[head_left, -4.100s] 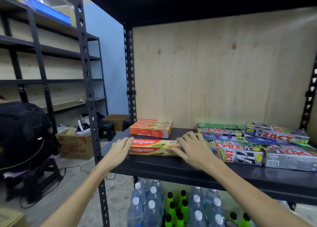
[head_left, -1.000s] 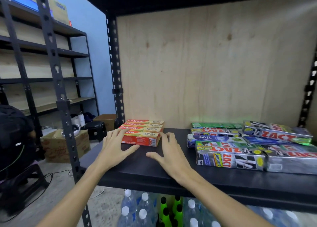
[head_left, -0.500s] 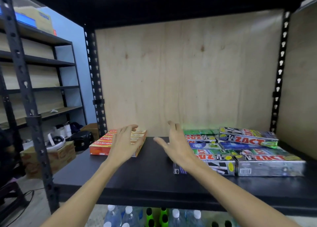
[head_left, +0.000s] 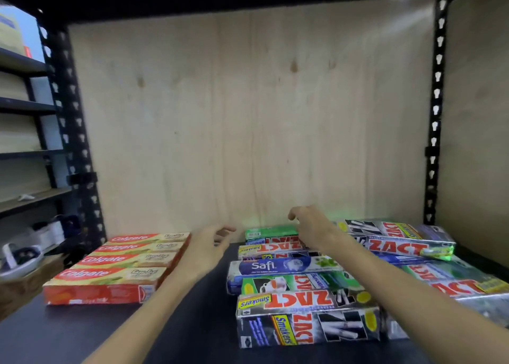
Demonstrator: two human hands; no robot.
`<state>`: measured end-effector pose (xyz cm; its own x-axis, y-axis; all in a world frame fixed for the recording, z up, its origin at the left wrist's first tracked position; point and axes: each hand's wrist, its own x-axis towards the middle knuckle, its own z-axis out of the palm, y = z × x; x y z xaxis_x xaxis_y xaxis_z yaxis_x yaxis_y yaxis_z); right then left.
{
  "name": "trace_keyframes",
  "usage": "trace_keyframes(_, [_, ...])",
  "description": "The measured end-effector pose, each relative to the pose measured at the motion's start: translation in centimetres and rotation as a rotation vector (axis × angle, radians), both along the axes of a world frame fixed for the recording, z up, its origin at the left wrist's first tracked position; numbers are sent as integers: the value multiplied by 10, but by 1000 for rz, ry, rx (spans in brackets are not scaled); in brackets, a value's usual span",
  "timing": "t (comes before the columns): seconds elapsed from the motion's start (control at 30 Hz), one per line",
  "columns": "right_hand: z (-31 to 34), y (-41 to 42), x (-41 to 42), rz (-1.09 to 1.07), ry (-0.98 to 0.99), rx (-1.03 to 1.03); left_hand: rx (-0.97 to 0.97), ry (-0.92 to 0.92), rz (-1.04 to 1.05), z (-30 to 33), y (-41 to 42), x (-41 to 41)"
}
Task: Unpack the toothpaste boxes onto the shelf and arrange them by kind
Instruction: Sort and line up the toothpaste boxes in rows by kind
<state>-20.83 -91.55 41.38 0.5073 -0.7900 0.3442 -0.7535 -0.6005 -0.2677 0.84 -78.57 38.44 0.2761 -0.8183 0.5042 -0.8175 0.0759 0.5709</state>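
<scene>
Black metal shelf (head_left: 192, 325) with its pale plywood back, boxes laid out in two camps. Right side: a jumbled pile of silver Zact cartons (head_left: 308, 319), a blue Safi box (head_left: 283, 266) and a green box (head_left: 271, 232) mixed in. Left: four red Colgate boxes (head_left: 118, 264) in a tidy row. Looks like the sorting step. Right hand (head_left: 311, 226) reaches over the green box, fingers curled down, grip unclear. Left hand (head_left: 209, 242) hovers between the groups, loosely spread, holding nothing. Next: lift out the odd kinds, carefully.

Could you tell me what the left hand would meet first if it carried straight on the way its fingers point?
Probably the green toothpaste box at the back; the left hand points right and rearward towards it, though depth is unclear.
</scene>
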Motion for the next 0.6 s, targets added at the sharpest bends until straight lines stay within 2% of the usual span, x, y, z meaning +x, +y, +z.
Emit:
trace_keyframes(0.17, [2,-18,3,11,189,-62,68,338,-114,-19,-28,6])
trace_keyframes(0.27, [3,-23,5,14,211,-88,82,432,-139,-24,-42,12])
trace_keyframes(0.4, [6,-28,6,69,147,-60,110,450,-147,-22,-52,9])
trace_keyframes(0.6, [1,-30,13,190,-10,-65,18,371,-66,-23,-48,13])
